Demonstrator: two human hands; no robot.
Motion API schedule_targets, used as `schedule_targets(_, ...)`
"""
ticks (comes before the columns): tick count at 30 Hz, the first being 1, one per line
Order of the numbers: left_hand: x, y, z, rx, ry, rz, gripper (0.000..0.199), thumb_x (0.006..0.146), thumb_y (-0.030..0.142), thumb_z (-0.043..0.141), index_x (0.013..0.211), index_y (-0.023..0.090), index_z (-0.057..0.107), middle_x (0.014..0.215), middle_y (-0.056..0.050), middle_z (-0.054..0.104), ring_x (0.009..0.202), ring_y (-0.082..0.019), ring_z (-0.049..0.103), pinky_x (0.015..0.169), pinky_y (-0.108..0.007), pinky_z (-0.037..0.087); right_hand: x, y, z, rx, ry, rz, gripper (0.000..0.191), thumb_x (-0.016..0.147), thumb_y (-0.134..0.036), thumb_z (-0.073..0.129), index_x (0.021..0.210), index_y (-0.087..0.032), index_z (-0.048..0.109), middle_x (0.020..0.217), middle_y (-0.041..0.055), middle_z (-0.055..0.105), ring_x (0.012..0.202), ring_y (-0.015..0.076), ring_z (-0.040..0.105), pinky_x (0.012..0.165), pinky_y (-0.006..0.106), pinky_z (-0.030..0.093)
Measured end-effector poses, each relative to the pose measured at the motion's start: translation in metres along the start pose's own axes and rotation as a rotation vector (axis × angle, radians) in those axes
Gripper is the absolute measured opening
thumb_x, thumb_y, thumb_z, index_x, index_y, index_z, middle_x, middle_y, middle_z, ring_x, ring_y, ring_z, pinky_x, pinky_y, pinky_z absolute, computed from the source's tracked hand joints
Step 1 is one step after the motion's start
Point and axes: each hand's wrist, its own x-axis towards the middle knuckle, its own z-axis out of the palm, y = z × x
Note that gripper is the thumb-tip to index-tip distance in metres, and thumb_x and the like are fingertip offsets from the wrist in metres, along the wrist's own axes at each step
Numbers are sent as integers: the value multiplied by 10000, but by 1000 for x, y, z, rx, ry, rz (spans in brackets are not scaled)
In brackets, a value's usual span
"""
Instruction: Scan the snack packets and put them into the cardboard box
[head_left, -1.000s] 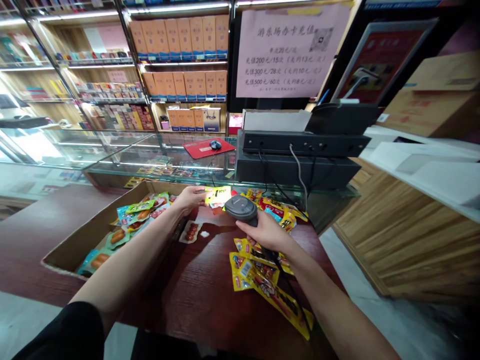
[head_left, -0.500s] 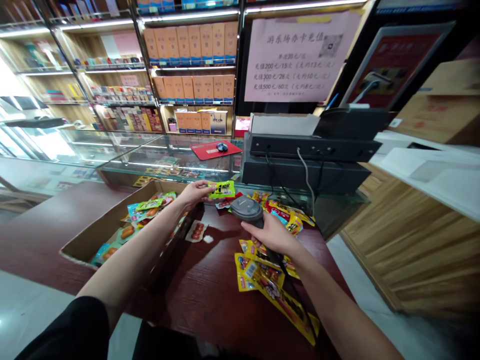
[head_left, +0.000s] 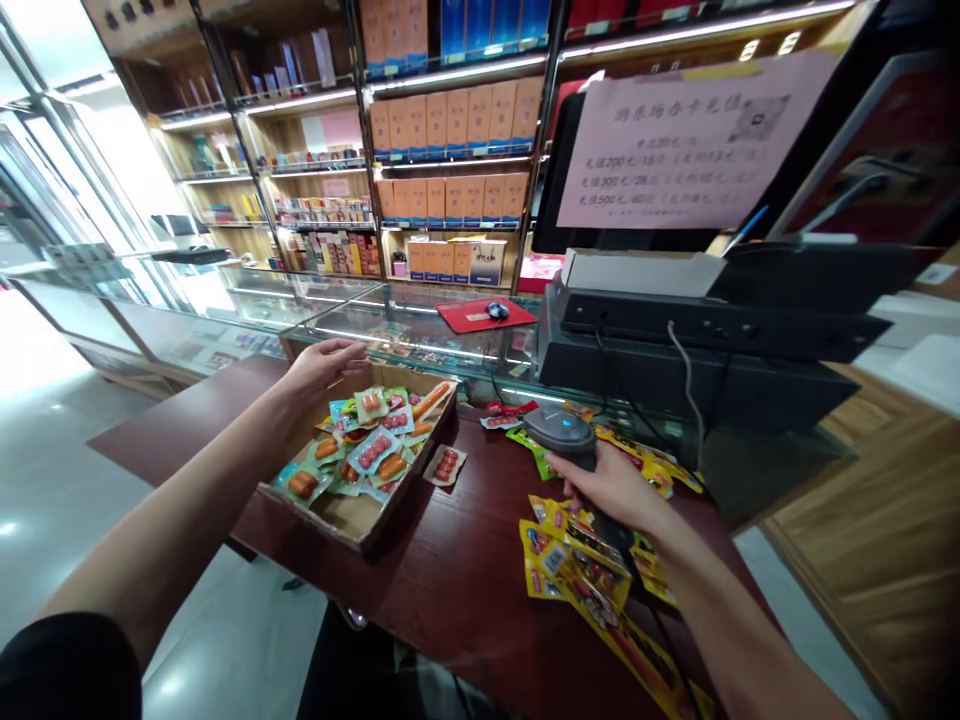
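- Head view: the left hand [head_left: 322, 365] hangs over the far left part of the cardboard box [head_left: 350, 517], fingers loosely extended and slightly curled, thumb side blurred.
- The small sausage packets [head_left: 375, 450] lie heaped in that box, below and to the right of the left fingertips; whether any fingertip touches the box's edge, I cannot tell.
- The right hand [head_left: 611, 490] has its fingers wrapped around the handle of a handheld barcode scanner [head_left: 559, 430], whose head points away from the person above the table [head_left: 442, 560].
- A single sausage pack [head_left: 448, 465] lies on the table just beside the box, between the hands.
- A green packet [head_left: 532, 450] lies beyond the right fingers, partly behind the scanner; yellow snack packets [head_left: 585, 590] are piled nearer the person, beneath the right hand and scanner cord.
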Motion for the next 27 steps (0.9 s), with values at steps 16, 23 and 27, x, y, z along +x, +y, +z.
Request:
schedule_targets(16,1,-69,188,194,-536,-4,401,580,445,784,812,136,675,736,-60,690,647,-133,629,616,-238,484,-5,5,-27,81,76,-42,330,800,-505,576,776,-177,557,550,6,600,432,155,595,428,262,471)
schedule_targets(23,10,-109,244,445,-672,103,369,594,475,749,786,165,691,650,-45,673,527,-130,565,511,-231,409,-4,7,-36,73,101,20,268,811,-439,584,845,-173,582,577,15,624,443,136,592,439,251,477)
schedule_targets(27,17,-128,233,707,-610,323,308,571,437,757,757,197,710,708,-36,683,628,-163,593,574,-237,403,-2,12,-37,84,111,33,300,805,-448,582,892,-161,594,581,14,623,419,141,584,420,262,472)
